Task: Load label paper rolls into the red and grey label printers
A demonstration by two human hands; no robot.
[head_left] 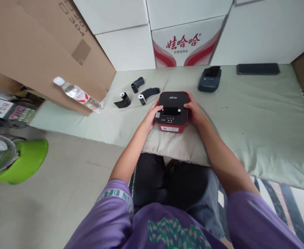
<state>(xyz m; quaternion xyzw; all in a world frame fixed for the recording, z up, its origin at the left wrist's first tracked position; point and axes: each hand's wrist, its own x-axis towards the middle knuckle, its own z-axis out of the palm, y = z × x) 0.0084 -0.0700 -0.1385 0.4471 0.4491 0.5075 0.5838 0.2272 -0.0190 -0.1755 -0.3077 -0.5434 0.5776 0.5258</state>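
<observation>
A small boxy printer (pixel 170 97), black on top with a red lower body, rests on the cloth-covered surface in front of me. Dark paper sticks up from the slot in its lid, and a white label is on its front side. My left hand (pixel 152 114) grips the printer's left side, thumb on the top edge. On the opposite side my right hand (pixel 194 110) is wrapped around the printer, its thumb also over the top. The other fingers of both hands are partly hidden. Several partly unrolled dark paper rolls (pixel 142 99) lie to the left.
A smaller dark printer (pixel 210 79) and a black flat case (pixel 258 68) sit at the back right. White cartons (pixel 185 46) form a wall behind. At left, a water bottle (pixel 77 94) leans on a brown cardboard box (pixel 53 55); a green plastic object (pixel 29 160) is lower left.
</observation>
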